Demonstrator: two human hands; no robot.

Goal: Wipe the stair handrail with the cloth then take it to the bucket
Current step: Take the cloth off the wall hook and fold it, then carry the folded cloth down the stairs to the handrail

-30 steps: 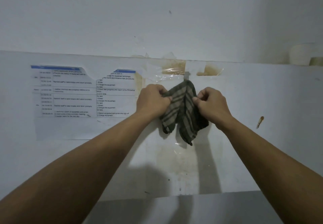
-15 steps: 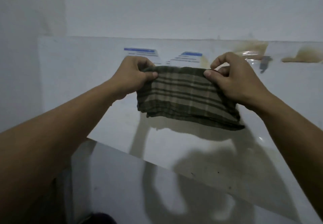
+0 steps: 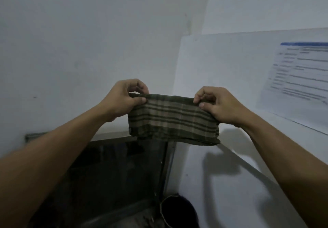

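Observation:
A green and beige striped cloth [image 3: 173,119] is stretched flat in the air between my hands at mid frame. My left hand [image 3: 122,99] pinches its upper left corner. My right hand [image 3: 218,103] pinches its upper right corner. Low in the frame, below the cloth, stands a dark round bucket [image 3: 178,211] in the corner by the white panel. No stair handrail shows.
A white wall panel [image 3: 230,64] runs along the right, with a printed sheet [image 3: 300,71] stuck on it. A dark glass pane in a metal frame [image 3: 113,171] fills the lower left. A plain grey wall rises behind.
The cloth came off the hook on the panel and is now spread between both hands. My view has swung left, bringing the dark pane and the bucket into sight.

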